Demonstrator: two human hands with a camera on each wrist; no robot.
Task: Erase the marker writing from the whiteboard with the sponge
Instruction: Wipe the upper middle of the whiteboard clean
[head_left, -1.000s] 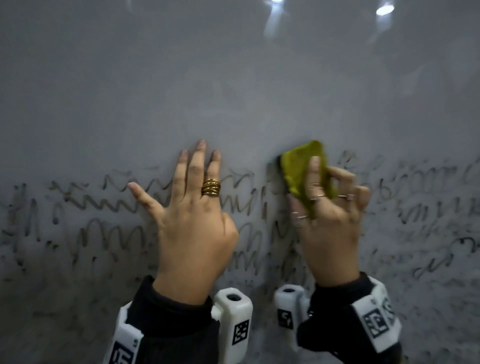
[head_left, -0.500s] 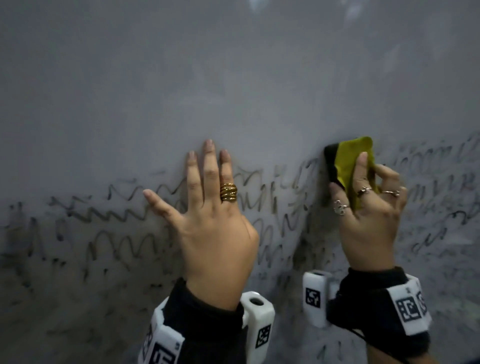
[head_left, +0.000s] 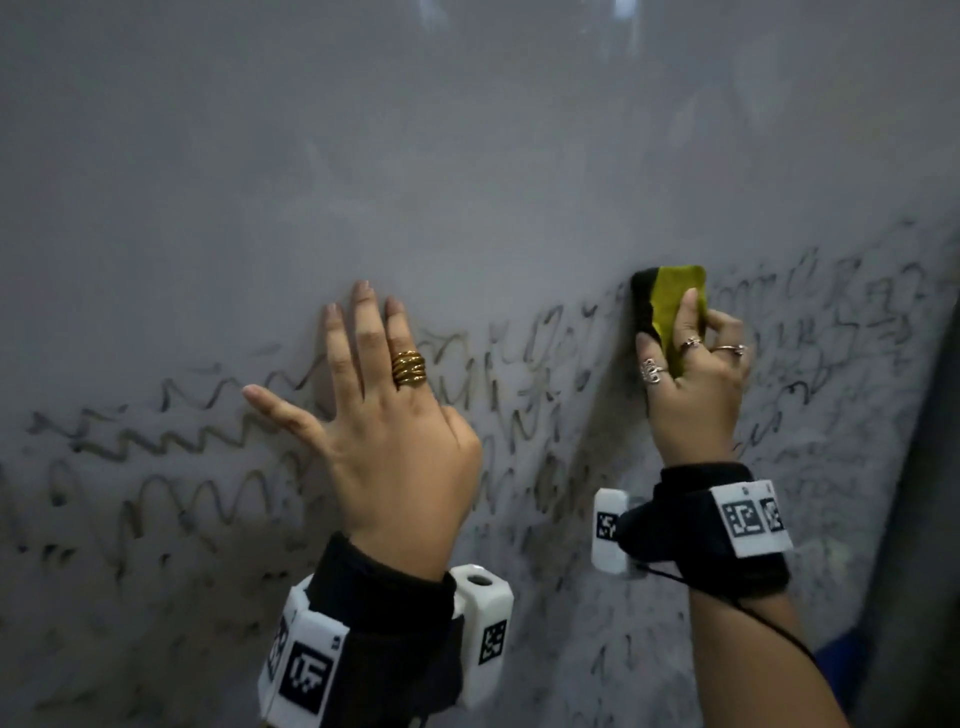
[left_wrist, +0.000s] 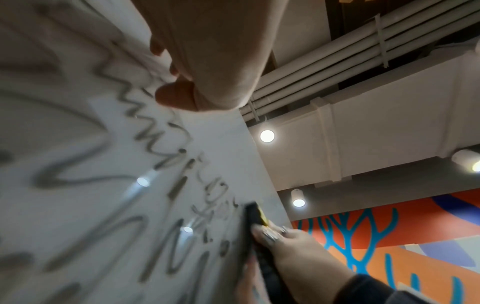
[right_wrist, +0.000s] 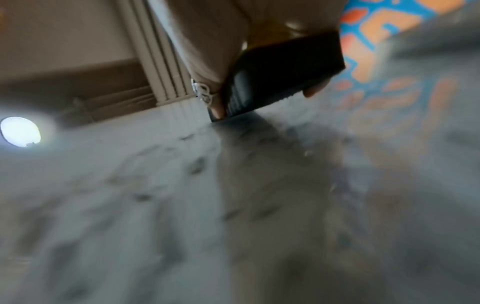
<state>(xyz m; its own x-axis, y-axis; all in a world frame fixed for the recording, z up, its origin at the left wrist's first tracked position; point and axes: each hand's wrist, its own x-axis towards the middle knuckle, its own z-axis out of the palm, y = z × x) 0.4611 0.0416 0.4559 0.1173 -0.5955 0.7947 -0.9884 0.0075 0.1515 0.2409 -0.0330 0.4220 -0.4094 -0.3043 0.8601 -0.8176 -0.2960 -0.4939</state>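
The whiteboard (head_left: 467, 156) fills the head view, its upper half wiped grey. Smeared black marker writing (head_left: 171, 441) runs in wavy rows across the lower half. My right hand (head_left: 691, 374) grips a yellow sponge (head_left: 675, 296) with a black scrubbing face and presses it on the board at the top of the writing. The black face (right_wrist: 280, 82) meets the board in the right wrist view. My left hand (head_left: 384, 426) lies flat on the board, fingers spread, left of the sponge. In the left wrist view the sponge (left_wrist: 254, 214) sits beyond the writing (left_wrist: 161, 144).
A dark edge (head_left: 924, 519) runs down the right side of the head view. Ceiling pipes (left_wrist: 363, 41), round lamps (left_wrist: 267, 135) and an orange and blue mural (left_wrist: 376, 236) show behind the board in the left wrist view.
My right hand has carried the sponge to the right across the top row of writing. The left hand has stayed flat on the board.
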